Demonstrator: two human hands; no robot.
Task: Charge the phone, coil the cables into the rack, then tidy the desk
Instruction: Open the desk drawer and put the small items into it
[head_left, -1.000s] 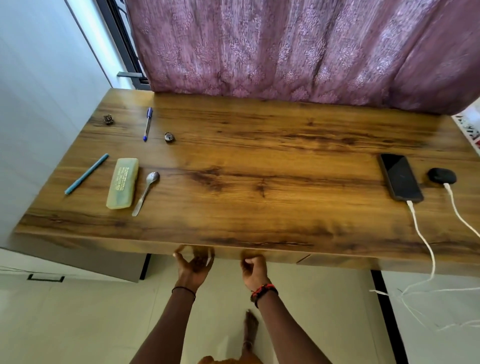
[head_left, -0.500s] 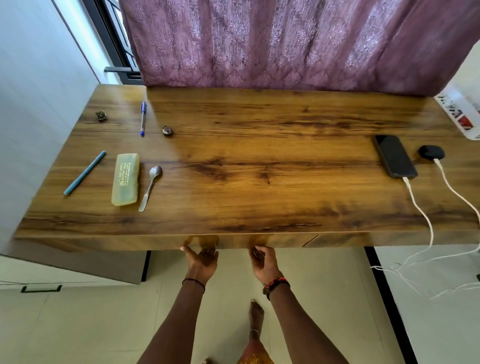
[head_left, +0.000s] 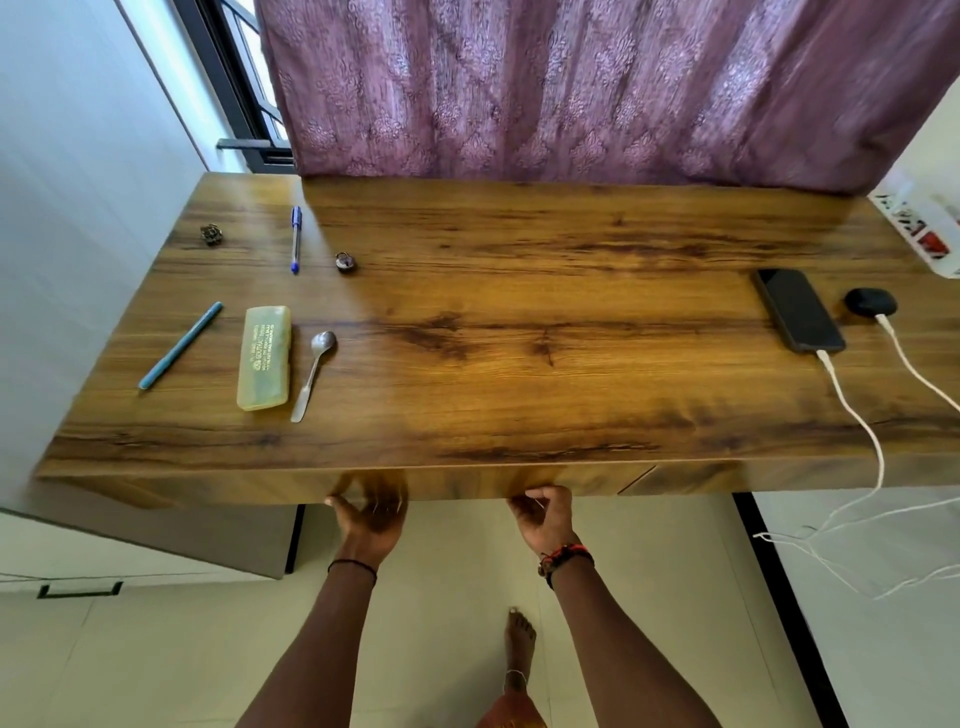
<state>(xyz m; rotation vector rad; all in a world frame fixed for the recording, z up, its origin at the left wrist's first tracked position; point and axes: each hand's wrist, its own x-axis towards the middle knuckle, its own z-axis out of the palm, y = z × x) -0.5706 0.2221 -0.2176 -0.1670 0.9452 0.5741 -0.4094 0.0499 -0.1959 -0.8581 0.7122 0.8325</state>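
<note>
A black phone (head_left: 797, 312) lies on the right of the wooden desk (head_left: 519, 374) with a white cable (head_left: 852, 410) plugged into its near end. Beside it a black earbud case (head_left: 870, 303) has a second white cable (head_left: 919, 371) attached. Both cables run over the front edge and hang tangled above the floor. My left hand (head_left: 369, 514) and my right hand (head_left: 543, 519) sit just below the desk's front face, fingers loosely curled against it, holding nothing I can see.
On the desk's left lie a teal pen (head_left: 180, 345), a yellow-green case (head_left: 264, 357), a spoon (head_left: 313, 374), a blue pen (head_left: 295, 239), a small round trinket (head_left: 345, 261) and a dark ornament (head_left: 211, 234). A white box (head_left: 919, 234) sits far right. A purple curtain hangs behind.
Both hands have come down and back from under the desk's front edge to just below its front face. The view has drawn back a little; nothing on the desk moved.
</note>
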